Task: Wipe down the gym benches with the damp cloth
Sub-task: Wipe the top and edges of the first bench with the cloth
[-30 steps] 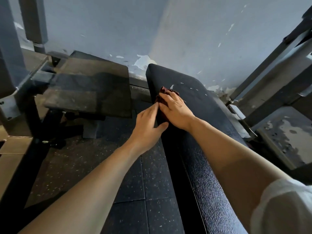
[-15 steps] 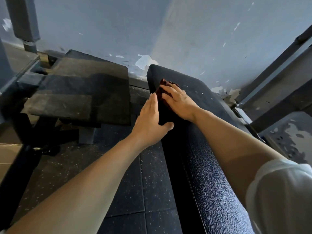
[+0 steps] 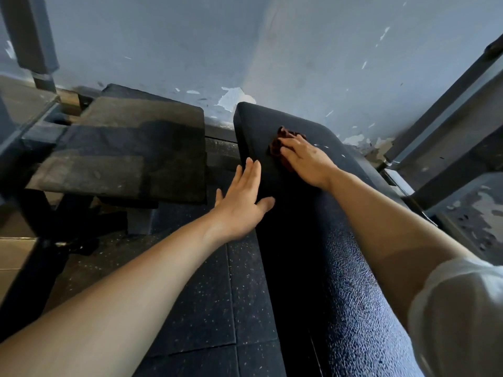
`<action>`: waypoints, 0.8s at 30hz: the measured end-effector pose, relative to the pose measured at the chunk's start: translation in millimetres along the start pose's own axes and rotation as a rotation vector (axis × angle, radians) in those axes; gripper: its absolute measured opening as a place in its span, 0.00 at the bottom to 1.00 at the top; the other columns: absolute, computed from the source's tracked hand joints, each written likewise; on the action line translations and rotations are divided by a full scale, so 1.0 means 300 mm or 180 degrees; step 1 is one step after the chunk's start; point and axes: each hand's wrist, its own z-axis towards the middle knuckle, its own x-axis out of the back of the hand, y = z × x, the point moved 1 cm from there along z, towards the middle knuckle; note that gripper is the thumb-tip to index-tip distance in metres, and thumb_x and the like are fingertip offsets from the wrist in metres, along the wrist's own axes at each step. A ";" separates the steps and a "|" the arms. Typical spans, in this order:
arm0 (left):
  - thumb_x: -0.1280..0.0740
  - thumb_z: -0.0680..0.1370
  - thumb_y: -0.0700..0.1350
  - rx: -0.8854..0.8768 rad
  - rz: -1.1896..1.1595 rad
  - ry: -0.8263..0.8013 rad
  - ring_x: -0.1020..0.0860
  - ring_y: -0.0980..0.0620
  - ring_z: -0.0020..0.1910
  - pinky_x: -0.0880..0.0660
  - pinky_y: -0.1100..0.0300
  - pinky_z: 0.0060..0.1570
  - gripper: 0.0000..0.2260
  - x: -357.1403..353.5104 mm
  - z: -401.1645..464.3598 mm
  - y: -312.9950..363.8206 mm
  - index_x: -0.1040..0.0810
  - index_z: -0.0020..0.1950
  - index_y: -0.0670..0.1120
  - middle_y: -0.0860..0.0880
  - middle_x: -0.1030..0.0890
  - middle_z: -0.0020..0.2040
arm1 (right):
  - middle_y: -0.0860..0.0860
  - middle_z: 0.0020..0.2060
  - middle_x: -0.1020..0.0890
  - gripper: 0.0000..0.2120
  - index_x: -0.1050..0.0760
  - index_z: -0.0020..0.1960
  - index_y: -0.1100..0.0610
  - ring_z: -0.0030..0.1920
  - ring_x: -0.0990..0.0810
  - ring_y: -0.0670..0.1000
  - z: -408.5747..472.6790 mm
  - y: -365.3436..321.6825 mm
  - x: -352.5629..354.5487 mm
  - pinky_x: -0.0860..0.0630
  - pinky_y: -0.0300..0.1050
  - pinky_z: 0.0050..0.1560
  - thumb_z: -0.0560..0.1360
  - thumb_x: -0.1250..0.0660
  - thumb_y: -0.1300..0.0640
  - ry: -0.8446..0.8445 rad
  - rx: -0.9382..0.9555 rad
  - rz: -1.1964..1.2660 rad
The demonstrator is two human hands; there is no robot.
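Note:
A long black padded bench (image 3: 340, 268) runs from the bottom right up to the wall. Near its far end lies a bunched dark red cloth (image 3: 277, 144). My right hand (image 3: 306, 160) lies flat on top of the cloth with straight fingers and presses it onto the pad; most of the cloth is hidden under the palm. My left hand (image 3: 242, 202) is spread open with straight fingers against the bench's left edge, a little nearer to me, its thumb on the pad. It holds nothing.
A second, dusty black pad (image 3: 130, 148) on a metal frame stands to the left. Grey steel machine beams (image 3: 446, 126) rise at the right. The peeling blue wall (image 3: 234, 96) closes off the bench's far end. Speckled rubber floor tiles (image 3: 190, 295) lie between the benches.
My right hand has slid the cloth from the bench's left edge to the right across the pad. My left hand has come apart from the right and flattened against the bench's side.

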 end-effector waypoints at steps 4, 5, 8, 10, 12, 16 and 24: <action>0.45 0.83 0.50 -0.0043 -0.0014 -0.0052 0.65 0.55 0.76 0.63 0.40 0.74 0.32 -0.007 0.008 -0.003 0.64 0.78 0.50 0.53 0.67 0.77 | 0.51 0.73 0.34 0.19 0.31 0.72 0.54 0.73 0.37 0.54 0.016 -0.023 -0.012 0.41 0.46 0.70 0.83 0.46 0.51 0.0299 -0.0148 -0.0050; 0.45 0.83 0.50 -0.0047 0.0053 -0.0018 0.65 0.55 0.76 0.63 0.40 0.74 0.32 -0.008 0.010 -0.004 0.64 0.78 0.49 0.53 0.67 0.78 | 0.51 0.73 0.33 0.18 0.30 0.71 0.54 0.73 0.38 0.53 0.013 -0.053 -0.021 0.42 0.46 0.70 0.83 0.46 0.52 0.0345 0.0045 -0.0070; 0.46 0.83 0.51 -0.0060 0.0302 0.0169 0.65 0.56 0.76 0.64 0.42 0.74 0.31 -0.010 0.004 -0.007 0.63 0.78 0.49 0.53 0.64 0.78 | 0.49 0.75 0.36 0.19 0.33 0.73 0.53 0.76 0.43 0.50 -0.003 -0.092 -0.046 0.47 0.46 0.74 0.83 0.46 0.52 0.0214 0.0557 0.0086; 0.47 0.83 0.50 -0.0163 0.0584 0.0345 0.64 0.57 0.76 0.64 0.47 0.74 0.29 -0.011 -0.002 -0.001 0.59 0.79 0.48 0.52 0.61 0.79 | 0.49 0.76 0.39 0.20 0.35 0.74 0.52 0.76 0.45 0.51 -0.007 -0.034 -0.035 0.50 0.48 0.76 0.83 0.47 0.50 0.0091 0.0528 0.0125; 0.45 0.82 0.46 -0.0371 0.0885 0.0654 0.60 0.56 0.77 0.62 0.53 0.74 0.27 0.002 0.001 0.021 0.52 0.79 0.46 0.50 0.54 0.80 | 0.50 0.76 0.39 0.20 0.36 0.75 0.52 0.76 0.45 0.52 0.003 0.057 -0.006 0.52 0.48 0.75 0.84 0.48 0.51 0.0054 0.0166 0.0003; 0.43 0.80 0.38 -0.0885 0.0925 0.0904 0.51 0.56 0.77 0.56 0.61 0.73 0.22 0.027 0.061 0.093 0.34 0.74 0.44 0.49 0.41 0.78 | 0.51 0.77 0.42 0.19 0.33 0.73 0.55 0.76 0.44 0.53 0.028 0.105 -0.004 0.51 0.47 0.75 0.83 0.48 0.54 0.0148 -0.0111 -0.0218; 0.48 0.84 0.50 -0.0430 0.1773 0.0929 0.53 0.50 0.78 0.55 0.50 0.75 0.21 -0.044 0.208 0.134 0.38 0.75 0.45 0.47 0.41 0.78 | 0.49 0.76 0.39 0.19 0.34 0.74 0.52 0.77 0.45 0.51 0.010 0.188 -0.008 0.53 0.43 0.75 0.83 0.46 0.53 0.0227 0.0183 0.0085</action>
